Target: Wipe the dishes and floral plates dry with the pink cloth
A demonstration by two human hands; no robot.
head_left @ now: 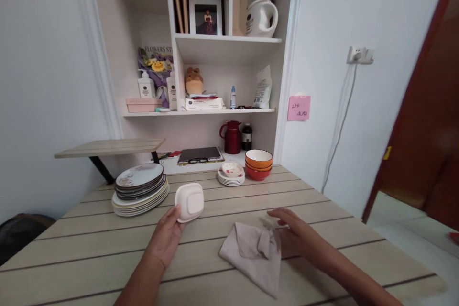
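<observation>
My left hand (165,236) grips a small white square dish (191,202) by its lower left edge, thumb on the near side. The dish is raised over the table with its underside turned towards me. A crumpled pale pinkish-grey cloth (249,248) lies on the wooden table in front of me. Just at its right edge is my right hand (296,227), fingers stretched forward and apart, nothing visible in them. Whether its lower fingers touch the cloth is hidden.
Stacked plates (139,189) stand at the left, by a small raised shelf (111,147). Farther back are small saucers (231,180) with a little bowl on top, and orange and red bowls (258,165). Behind them sit a red jug (232,137) and a dark laptop (199,154) with glasses.
</observation>
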